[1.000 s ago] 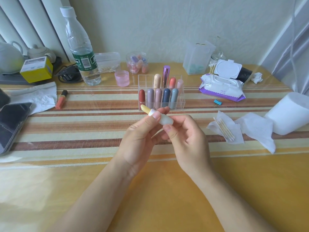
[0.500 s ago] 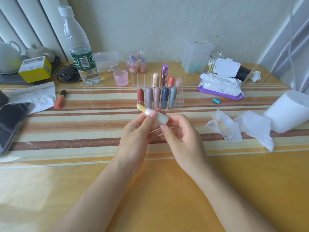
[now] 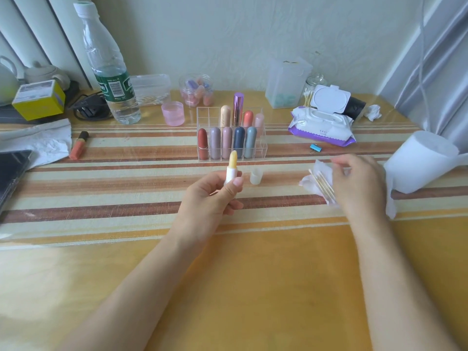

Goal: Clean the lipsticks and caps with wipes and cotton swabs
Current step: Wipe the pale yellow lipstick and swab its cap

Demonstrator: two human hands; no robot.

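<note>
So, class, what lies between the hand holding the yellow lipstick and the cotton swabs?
In the head view, one small clear cap stands on the striped cloth between the left hand with the lipstick and the cotton swabs.

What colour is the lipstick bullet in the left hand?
Pale yellow; the lipstick in the left hand shows best in head view.

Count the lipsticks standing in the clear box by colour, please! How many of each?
Red lipstick: 1
Mauve lipstick: 1
Pink lipsticks: 2
Dark blue lipstick: 1
Grey-blue lipstick: 1
Beige lipstick: 1
Shiny purple lipstick: 1
Coral lipstick: 1
Total: 9
Not counted: the yellow lipstick in the left hand.
</note>
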